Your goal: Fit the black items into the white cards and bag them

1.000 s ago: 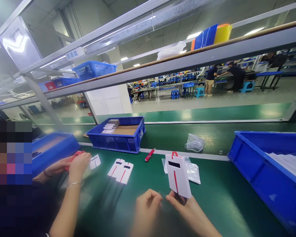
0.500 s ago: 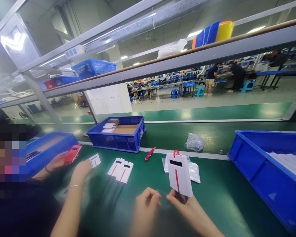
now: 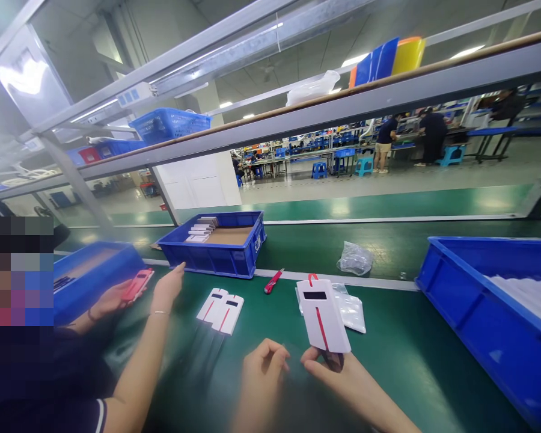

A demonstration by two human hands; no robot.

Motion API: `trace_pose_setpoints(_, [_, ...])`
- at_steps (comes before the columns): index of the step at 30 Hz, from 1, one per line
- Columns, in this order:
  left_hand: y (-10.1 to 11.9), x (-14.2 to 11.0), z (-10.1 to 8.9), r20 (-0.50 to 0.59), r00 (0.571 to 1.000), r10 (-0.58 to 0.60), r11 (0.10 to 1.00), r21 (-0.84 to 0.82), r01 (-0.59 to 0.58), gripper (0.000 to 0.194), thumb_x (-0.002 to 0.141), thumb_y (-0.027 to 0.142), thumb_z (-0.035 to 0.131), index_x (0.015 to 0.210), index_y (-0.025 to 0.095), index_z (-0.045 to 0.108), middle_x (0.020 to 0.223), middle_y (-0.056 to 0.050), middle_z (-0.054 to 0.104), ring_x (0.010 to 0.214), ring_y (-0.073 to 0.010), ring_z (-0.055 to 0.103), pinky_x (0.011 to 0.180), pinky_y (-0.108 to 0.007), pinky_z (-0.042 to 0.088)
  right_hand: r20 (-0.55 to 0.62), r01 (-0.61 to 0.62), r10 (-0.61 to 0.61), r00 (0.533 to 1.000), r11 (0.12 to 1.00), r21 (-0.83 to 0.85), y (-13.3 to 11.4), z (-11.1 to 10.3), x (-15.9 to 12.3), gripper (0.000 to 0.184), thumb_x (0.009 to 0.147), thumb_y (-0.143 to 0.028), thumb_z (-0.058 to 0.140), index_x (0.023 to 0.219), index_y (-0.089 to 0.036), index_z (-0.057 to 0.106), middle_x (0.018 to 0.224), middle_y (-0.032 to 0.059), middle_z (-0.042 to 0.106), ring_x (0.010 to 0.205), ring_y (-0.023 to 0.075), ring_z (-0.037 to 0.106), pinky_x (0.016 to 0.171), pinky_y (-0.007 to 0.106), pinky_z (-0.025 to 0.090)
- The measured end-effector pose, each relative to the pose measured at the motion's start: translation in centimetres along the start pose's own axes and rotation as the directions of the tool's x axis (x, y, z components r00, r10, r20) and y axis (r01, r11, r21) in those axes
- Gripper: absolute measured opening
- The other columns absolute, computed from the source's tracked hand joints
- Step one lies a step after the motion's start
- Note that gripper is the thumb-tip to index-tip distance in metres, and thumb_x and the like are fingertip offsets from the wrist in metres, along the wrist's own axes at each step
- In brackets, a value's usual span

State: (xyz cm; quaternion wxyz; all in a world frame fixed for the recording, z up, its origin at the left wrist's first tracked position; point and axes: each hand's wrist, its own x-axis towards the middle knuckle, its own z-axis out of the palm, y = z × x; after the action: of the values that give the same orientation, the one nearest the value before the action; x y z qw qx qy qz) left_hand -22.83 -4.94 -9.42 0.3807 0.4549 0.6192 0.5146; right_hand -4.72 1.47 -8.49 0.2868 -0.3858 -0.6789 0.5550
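Observation:
My right hand point(image 3: 331, 370) grips the lower end of a white power bank point(image 3: 322, 314) with a red stripe, a dark window and a red loop on top; it stands almost upright, leaning a little left, above the green bench. Just left of it my left hand point(image 3: 264, 373) is loosely curled with its fingertips pinched together, and whether it holds anything I cannot tell. Clear plastic bags point(image 3: 354, 310) lie flat behind the power bank.
A co-worker at my left holds a red device point(image 3: 136, 285) and reaches over the bench. Two white power banks point(image 3: 220, 307), a red cutter point(image 3: 274, 281), a crumpled bag point(image 3: 354, 258), and blue bins at centre back point(image 3: 216, 258), left point(image 3: 94, 282) and right point(image 3: 487, 313) surround me.
The power bank in my right hand has tipped slightly left and away. The co-worker's near hand rose from the bench and covers the small white piece that lay there.

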Motion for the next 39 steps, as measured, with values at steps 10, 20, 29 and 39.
trace_pose_setpoints(10, [0.2, -1.3, 2.8, -0.305, 0.87, 0.387, 0.904, 0.312, -0.292, 0.019, 0.091, 0.033, 0.055, 0.075, 0.021, 0.054, 0.078, -0.002, 0.054, 0.077, -0.0188, 0.053, 0.073, -0.03, 0.042, -0.148, 0.016, -0.016, 0.989, 1.0, 0.004, 0.2, 1.1, 0.3, 0.027, 0.079, -0.047, 0.068, 0.075, -0.021, 0.061, 0.069, -0.0032, 0.054, 0.068, 0.0166, 0.048, 0.063, 0.028, 0.039])
trace_pose_setpoints(20, [2.0, -0.5, 3.3, -0.107, 0.987, 0.122, 0.985, 0.133, -0.107, 0.018, 0.087, 0.031, 0.05, 0.072, 0.022, 0.048, 0.068, 0.0, 0.052, 0.065, -0.0162, 0.05, 0.065, -0.028, 0.04, -0.038, -0.003, 0.004, 0.999, 1.0, 0.021, -0.2, 0.9, -0.3, 0.015, 0.081, -0.035, 0.067, 0.084, -0.021, 0.062, 0.065, -0.0061, 0.055, 0.061, 0.0135, 0.049, 0.055, 0.024, 0.036])
trace_pose_setpoints(29, [1.3, -0.8, 2.8, -0.118, 0.964, 0.236, 0.915, 0.36, -0.18, 0.017, 0.083, 0.021, 0.048, 0.066, 0.022, 0.047, 0.071, -0.001, 0.051, 0.066, -0.0168, 0.05, 0.062, -0.028, 0.035, -0.144, -0.034, 0.027, 0.989, 0.998, -0.049, 0.6, 0.1, 0.5, 0.026, 0.091, -0.044, 0.055, 0.083, -0.02, 0.061, 0.073, -0.0031, 0.053, 0.073, 0.0167, 0.048, 0.066, 0.027, 0.036])
trace_pose_setpoints(39, [3.1, 2.2, -3.0, -0.076, 0.99, 0.122, 0.984, 0.138, -0.111, 0.014, 0.092, 0.037, 0.062, 0.097, 0.024, 0.068, 0.1, -0.006, 0.068, 0.086, -0.0183, 0.063, 0.073, -0.031, 0.055, -0.085, -0.041, 0.039, 0.996, 0.999, -0.02, 0.5, 1.0, 0.5, 0.017, 0.079, -0.039, 0.062, 0.084, -0.022, 0.062, 0.065, -0.0036, 0.06, 0.056, 0.0158, 0.052, 0.052, 0.025, 0.039])
